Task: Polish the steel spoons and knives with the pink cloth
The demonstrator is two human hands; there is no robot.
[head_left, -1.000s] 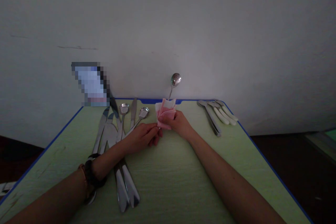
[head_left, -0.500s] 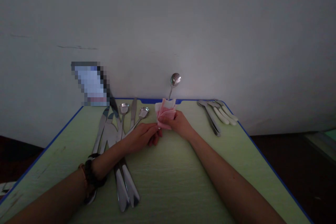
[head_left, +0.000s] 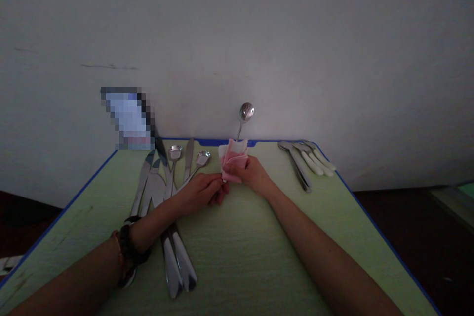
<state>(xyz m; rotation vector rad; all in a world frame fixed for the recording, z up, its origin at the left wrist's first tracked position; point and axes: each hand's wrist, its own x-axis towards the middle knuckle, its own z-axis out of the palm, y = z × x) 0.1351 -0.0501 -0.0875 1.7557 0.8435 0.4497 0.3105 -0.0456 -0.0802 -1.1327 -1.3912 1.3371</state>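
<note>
A metal spoon (head_left: 246, 111) points away from me, bowl upward, in front of the wall. Around its handle is a folded pink and white cloth (head_left: 235, 160), which my right hand (head_left: 252, 175) pinches with thumb and fingers. My left hand (head_left: 204, 191) is closed at the near end of the handle, just below the cloth; that tip barely shows between its fingers. Under and beside my left forearm lie several knives (head_left: 141, 182) and two spoons with squarish bowls, one of them a small spoon (head_left: 203, 158) just beyond my left hand.
On the right of the green table (head_left: 237, 256) lie stacked spoons (head_left: 296, 165) and several white-handled forks (head_left: 313, 160). A blurred-out phone-like screen (head_left: 128, 116) leans at the back left. The wall (head_left: 296, 59) rises directly behind the table's blue edge.
Almost nothing differs. The spoon's bowl has shifted very slightly left; both hands and the cloth stay in place.
</note>
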